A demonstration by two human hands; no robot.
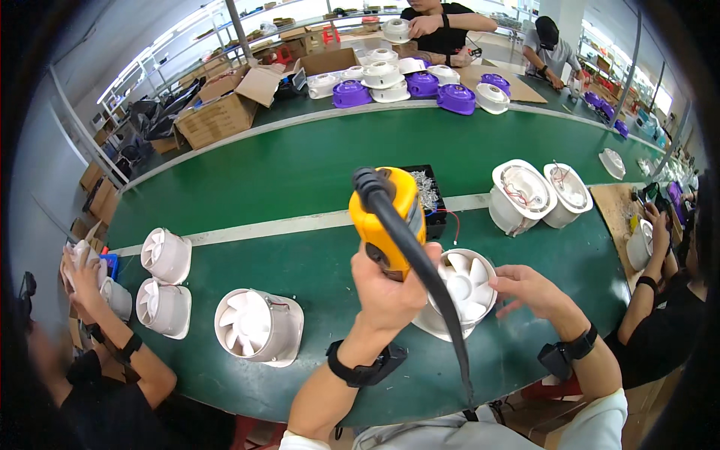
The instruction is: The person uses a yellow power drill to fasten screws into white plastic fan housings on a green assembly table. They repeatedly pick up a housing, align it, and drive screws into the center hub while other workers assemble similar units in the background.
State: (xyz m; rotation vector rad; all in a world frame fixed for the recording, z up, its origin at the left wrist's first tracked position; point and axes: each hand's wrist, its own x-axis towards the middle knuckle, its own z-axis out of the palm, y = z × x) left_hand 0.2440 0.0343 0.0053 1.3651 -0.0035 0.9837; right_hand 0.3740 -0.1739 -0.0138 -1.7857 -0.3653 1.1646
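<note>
My left hand (394, 289) is wrapped round a yellow corded power tool (366, 221), whose thick black cord runs down across the view. The tool's working end is hidden, so its exact kind is unclear. Just right of it, a round white fan housing (482, 315) with white blades stands on the green table, partly covered by the cord and my left hand. My right hand (532, 289) is at the right side of this housing, fingertips against its rim and fingers apart. Beyond the tool sits a black tray (431, 180) of small metal parts, probably screws, with a red wire beside it.
Several white fan housings (259, 326) stand on the left. Two open white housings with wires (517, 196) are at the back right. Purple and white covers (394, 79) and a cardboard box (214, 120) line the far side. Co-workers (652, 300) handle housings at both sides and beyond.
</note>
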